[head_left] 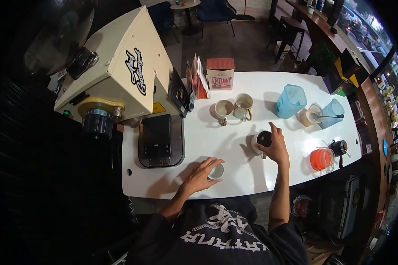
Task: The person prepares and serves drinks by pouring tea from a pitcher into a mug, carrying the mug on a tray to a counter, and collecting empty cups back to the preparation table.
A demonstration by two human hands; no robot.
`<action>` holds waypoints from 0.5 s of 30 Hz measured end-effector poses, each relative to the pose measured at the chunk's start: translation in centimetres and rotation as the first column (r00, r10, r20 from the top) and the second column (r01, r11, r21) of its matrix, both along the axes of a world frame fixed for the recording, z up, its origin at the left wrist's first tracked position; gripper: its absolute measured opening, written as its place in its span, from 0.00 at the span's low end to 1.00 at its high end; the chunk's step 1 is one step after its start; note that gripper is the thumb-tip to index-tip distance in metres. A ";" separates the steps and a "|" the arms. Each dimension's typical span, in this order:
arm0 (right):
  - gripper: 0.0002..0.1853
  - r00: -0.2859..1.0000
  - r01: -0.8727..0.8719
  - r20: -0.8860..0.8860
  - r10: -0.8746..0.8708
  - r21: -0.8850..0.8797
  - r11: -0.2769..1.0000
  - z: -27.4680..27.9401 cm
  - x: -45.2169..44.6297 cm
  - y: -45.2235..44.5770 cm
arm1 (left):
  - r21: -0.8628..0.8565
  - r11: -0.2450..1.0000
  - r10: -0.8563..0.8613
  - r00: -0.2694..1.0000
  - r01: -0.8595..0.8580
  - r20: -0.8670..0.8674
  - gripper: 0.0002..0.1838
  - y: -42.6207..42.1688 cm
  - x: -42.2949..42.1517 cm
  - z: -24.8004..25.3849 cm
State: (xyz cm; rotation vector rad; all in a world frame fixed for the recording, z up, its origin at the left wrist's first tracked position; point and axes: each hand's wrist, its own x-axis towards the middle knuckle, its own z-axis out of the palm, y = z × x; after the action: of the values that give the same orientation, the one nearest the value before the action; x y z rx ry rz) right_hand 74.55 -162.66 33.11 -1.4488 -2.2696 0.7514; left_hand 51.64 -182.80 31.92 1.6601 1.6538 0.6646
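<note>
My left hand (202, 176) is curled round a small pale cup (216, 171) near the front edge of the white table (234, 183). Thumb and fingers touch the cup's sides. Farther right, my right hand (276, 145) reaches over a white mug (255, 145) that holds a dark liquid. Its thumb and fingers are at the mug's rim, and the mug's handle points toward me. Behind them stand two more mugs, a left one (224, 108) and a right one (243, 107), side by side.
A cream grinder (132, 66) and a black scale (157, 137) occupy the left. Red-white box (220, 74) and pouches stand at the back. On the right are two blue containers (291, 101), a glass with a spoon (311, 115), a red jug (321, 160) and a black cup (338, 148).
</note>
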 end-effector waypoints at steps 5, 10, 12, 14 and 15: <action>0.57 0.999 0.030 0.025 -0.029 -0.063 0.998 -1.6 -0.5 -1.0 | 0.127 0.986 0.129 0.981 -0.112 -0.141 0.33 0.9 -1.1 -1.1; 0.56 0.990 0.138 0.003 -0.138 -0.031 0.990 -3.9 -0.9 -1.3 | 0.218 0.957 0.231 0.955 -0.189 -0.187 0.34 4.0 -4.1 -0.8; 0.55 0.986 0.166 -0.004 -0.166 -0.017 0.986 -3.9 -0.8 -1.3 | 0.154 0.957 0.274 0.941 -0.247 -0.196 0.34 5.1 -5.3 -0.6; 0.52 0.992 0.120 -0.035 -0.120 0.016 0.993 -3.8 -0.6 -1.4 | 0.165 0.956 0.274 0.941 -0.244 -0.199 0.36 6.2 -6.5 -1.2; 0.52 0.990 0.134 -0.036 -0.134 0.010 0.991 -3.8 -0.5 -1.4 | 0.213 0.940 0.305 0.936 -0.266 -0.176 0.36 6.7 -7.1 -1.6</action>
State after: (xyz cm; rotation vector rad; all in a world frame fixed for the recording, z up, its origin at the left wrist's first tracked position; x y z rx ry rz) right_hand 74.01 -164.04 29.29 -1.5523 -2.1229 0.7152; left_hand 44.54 -176.06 30.31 1.6786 2.0661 0.8334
